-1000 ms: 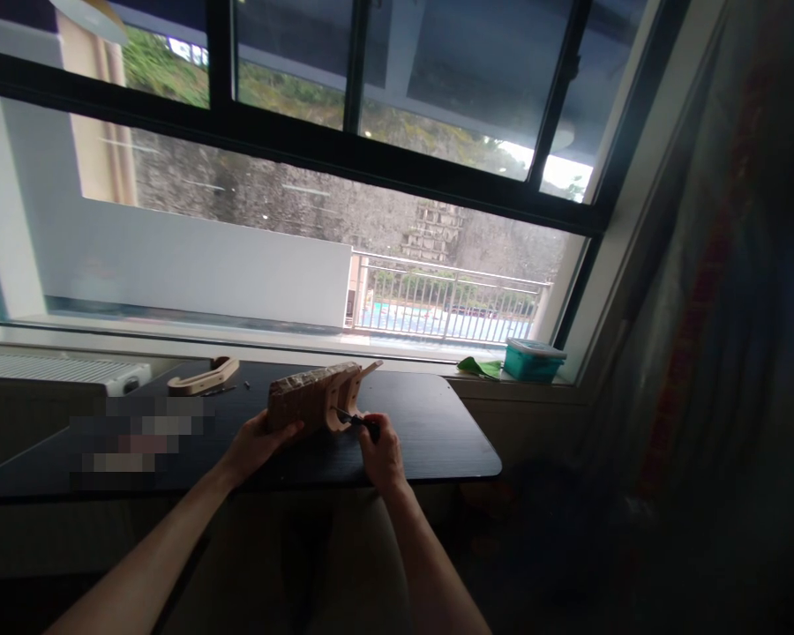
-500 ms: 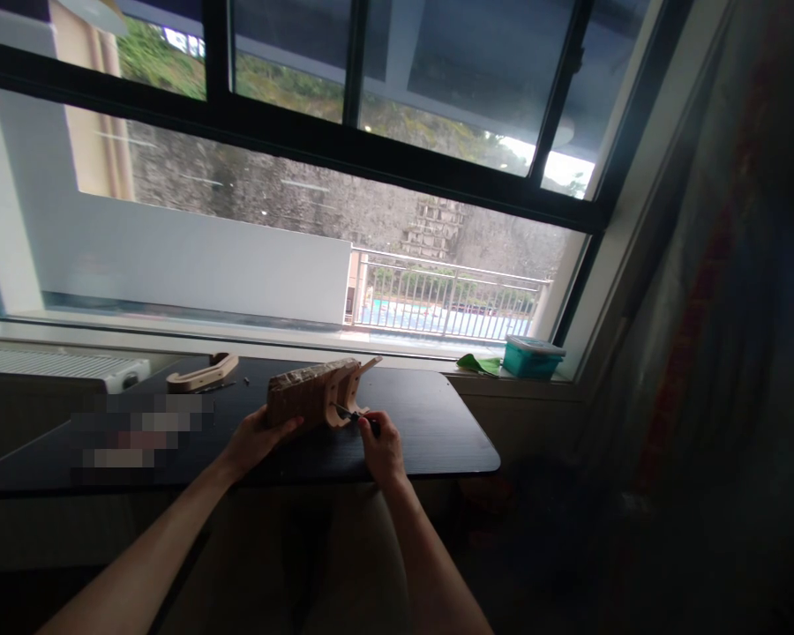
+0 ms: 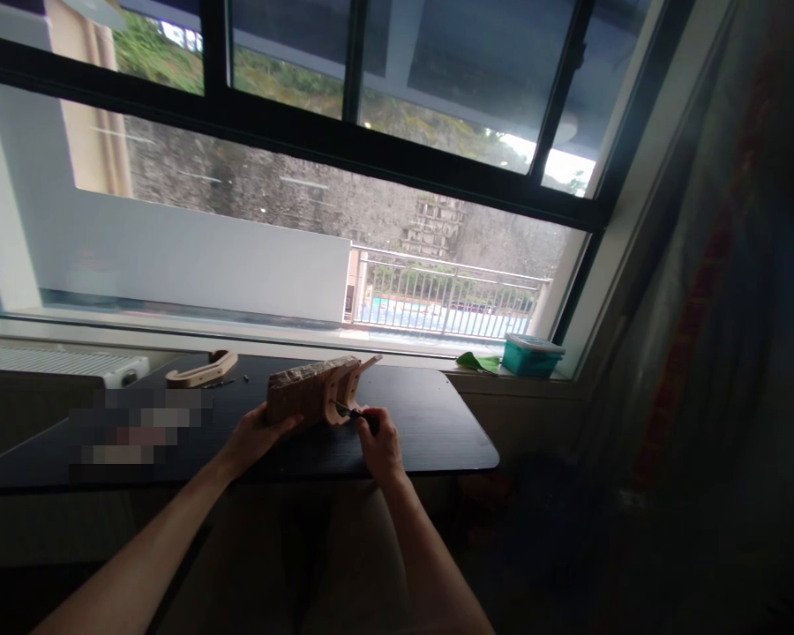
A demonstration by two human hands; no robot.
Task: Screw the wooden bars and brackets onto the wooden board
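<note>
A wooden assembly of flat plywood parts with curved hook-shaped pieces stands on the black table. My left hand is wrapped round its near left end and holds it steady. My right hand is closed on a small dark screwdriver whose tip meets the curved piece at the assembly's right side.
A loose curved wooden part and small screws lie at the table's back left. A teal box and a green leaf sit on the window sill to the right. A white radiator runs along the left.
Both hands and the wooden assembly stay in almost the same place; only the view has shifted slightly.
</note>
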